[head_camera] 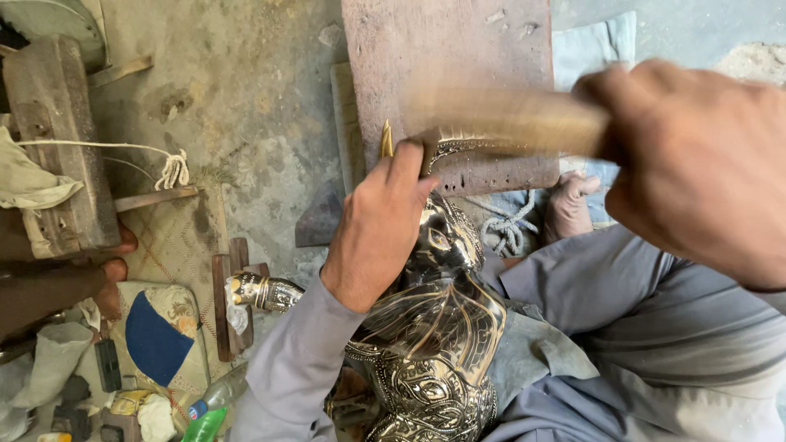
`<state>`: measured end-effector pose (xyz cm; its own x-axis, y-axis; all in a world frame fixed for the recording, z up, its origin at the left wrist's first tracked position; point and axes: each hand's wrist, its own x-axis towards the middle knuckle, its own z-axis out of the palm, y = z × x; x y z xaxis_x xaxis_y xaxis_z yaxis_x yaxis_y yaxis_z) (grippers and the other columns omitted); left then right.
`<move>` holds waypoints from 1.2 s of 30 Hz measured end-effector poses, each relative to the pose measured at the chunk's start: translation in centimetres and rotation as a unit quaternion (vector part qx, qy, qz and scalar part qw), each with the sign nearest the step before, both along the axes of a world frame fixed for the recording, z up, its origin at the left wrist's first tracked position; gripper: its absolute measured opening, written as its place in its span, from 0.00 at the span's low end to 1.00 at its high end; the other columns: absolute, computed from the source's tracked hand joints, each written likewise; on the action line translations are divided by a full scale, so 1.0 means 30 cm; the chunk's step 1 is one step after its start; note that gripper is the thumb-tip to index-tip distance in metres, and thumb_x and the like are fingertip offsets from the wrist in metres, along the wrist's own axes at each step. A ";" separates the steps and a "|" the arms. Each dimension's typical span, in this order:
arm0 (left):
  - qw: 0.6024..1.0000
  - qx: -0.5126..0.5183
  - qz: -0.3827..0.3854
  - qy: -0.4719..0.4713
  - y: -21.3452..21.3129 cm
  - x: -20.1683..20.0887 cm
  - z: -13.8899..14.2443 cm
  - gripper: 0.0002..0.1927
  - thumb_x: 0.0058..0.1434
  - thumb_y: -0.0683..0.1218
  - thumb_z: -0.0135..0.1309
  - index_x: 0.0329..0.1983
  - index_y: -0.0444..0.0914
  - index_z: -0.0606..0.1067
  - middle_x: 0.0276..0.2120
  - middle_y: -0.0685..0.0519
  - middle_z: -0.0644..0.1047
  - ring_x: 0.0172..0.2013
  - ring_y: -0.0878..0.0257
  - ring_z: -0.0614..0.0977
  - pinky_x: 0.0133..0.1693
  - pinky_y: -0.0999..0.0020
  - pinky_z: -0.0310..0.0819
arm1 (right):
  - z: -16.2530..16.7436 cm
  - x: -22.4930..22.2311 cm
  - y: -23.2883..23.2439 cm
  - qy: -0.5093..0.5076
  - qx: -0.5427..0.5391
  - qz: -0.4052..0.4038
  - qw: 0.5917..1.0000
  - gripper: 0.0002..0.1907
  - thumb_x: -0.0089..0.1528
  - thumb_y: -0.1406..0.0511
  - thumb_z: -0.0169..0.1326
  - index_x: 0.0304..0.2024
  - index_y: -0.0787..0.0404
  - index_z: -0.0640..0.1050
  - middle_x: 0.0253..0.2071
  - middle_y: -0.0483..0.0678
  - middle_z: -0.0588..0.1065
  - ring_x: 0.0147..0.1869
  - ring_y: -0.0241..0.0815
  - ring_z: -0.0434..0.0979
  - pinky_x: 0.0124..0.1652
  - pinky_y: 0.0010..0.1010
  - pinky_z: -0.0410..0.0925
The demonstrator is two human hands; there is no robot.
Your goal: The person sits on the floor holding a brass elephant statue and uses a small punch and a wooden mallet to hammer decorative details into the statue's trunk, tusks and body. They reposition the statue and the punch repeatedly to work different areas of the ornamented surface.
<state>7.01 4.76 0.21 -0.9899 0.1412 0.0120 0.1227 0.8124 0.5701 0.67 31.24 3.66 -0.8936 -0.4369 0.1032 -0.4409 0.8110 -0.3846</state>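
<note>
A shiny engraved metal figure [434, 327] rests on my lap, its top edge lying against a worn wooden block [458, 74]. My left hand [381, 221] grips the figure near its top, beside a pointed golden tip [386, 139]. My right hand [696, 155] is raised close to the camera, clenched on a wooden handle [508, 119] that is blurred by motion and reaches left over the figure's upper rim. The tool's striking end is not clear.
A smaller engraved metal piece [266, 290] lies on wooden strips at my left. A wooden block [57, 139] with white cord stands far left, another person's foot [110, 274] beneath it. Plastic bottles [209, 413], a cushion and my bare foot [569, 205] lie around.
</note>
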 end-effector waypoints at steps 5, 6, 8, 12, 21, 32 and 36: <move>1.000 -0.003 0.003 0.016 0.003 0.010 0.003 0.18 0.69 0.41 0.55 0.60 0.35 0.65 0.42 0.32 0.76 0.42 0.31 0.79 0.37 0.43 0.74 | -0.004 0.005 -0.004 0.066 -0.032 0.019 0.997 0.28 0.53 0.74 0.59 0.58 0.65 0.74 0.42 0.60 0.76 0.44 0.62 0.78 0.43 0.48 0.71; 1.000 0.009 -0.004 0.026 0.001 0.010 0.003 0.19 0.69 0.40 0.54 0.61 0.35 0.65 0.44 0.32 0.76 0.43 0.31 0.79 0.38 0.44 0.75 | -0.009 0.014 -0.003 0.063 -0.041 0.017 0.997 0.28 0.54 0.74 0.59 0.58 0.65 0.74 0.43 0.60 0.76 0.45 0.62 0.78 0.44 0.48 0.71; 0.999 0.009 -0.010 0.031 -0.002 0.007 0.001 0.20 0.69 0.40 0.55 0.62 0.36 0.65 0.44 0.32 0.76 0.44 0.31 0.79 0.39 0.44 0.75 | -0.019 0.017 0.006 0.078 -0.009 0.034 0.996 0.30 0.51 0.73 0.60 0.57 0.64 0.75 0.43 0.59 0.76 0.44 0.61 0.78 0.45 0.48 0.71; 0.999 -0.004 0.004 0.042 -0.004 0.004 -0.001 0.23 0.67 0.41 0.55 0.64 0.37 0.65 0.44 0.34 0.77 0.45 0.32 0.79 0.39 0.44 0.75 | -0.025 0.019 0.016 0.022 0.009 0.031 0.999 0.31 0.49 0.72 0.61 0.57 0.64 0.76 0.43 0.59 0.76 0.42 0.61 0.78 0.42 0.48 0.70; 0.998 -0.036 0.011 0.051 -0.006 0.013 -0.001 0.19 0.71 0.41 0.56 0.62 0.39 0.65 0.43 0.36 0.76 0.44 0.33 0.79 0.38 0.44 0.74 | 0.038 0.043 -0.013 0.033 -0.063 0.036 0.997 0.28 0.50 0.74 0.59 0.55 0.66 0.75 0.42 0.62 0.75 0.42 0.61 0.77 0.43 0.47 0.70; 0.997 -0.030 0.008 0.075 -0.001 0.009 0.008 0.20 0.68 0.39 0.58 0.61 0.38 0.68 0.42 0.38 0.76 0.42 0.36 0.81 0.38 0.48 0.77 | -0.003 0.083 0.004 0.088 -0.029 0.009 0.996 0.30 0.48 0.75 0.59 0.55 0.68 0.73 0.38 0.59 0.75 0.38 0.58 0.77 0.40 0.43 0.71; 0.990 -0.026 0.025 0.135 -0.004 0.012 0.060 0.17 0.69 0.39 0.58 0.59 0.36 0.70 0.45 0.42 0.78 0.42 0.48 0.85 0.40 0.58 0.81 | -0.039 0.105 0.022 -0.046 -0.217 -0.049 0.974 0.27 0.58 0.77 0.55 0.60 0.74 0.66 0.41 0.58 0.72 0.39 0.49 0.76 0.39 0.36 0.69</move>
<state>7.37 4.64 2.00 -0.9573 0.0985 0.2718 0.2234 0.8486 0.4795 3.81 31.89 2.49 -0.9430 -0.2825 0.1759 -0.3169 0.6003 -0.7344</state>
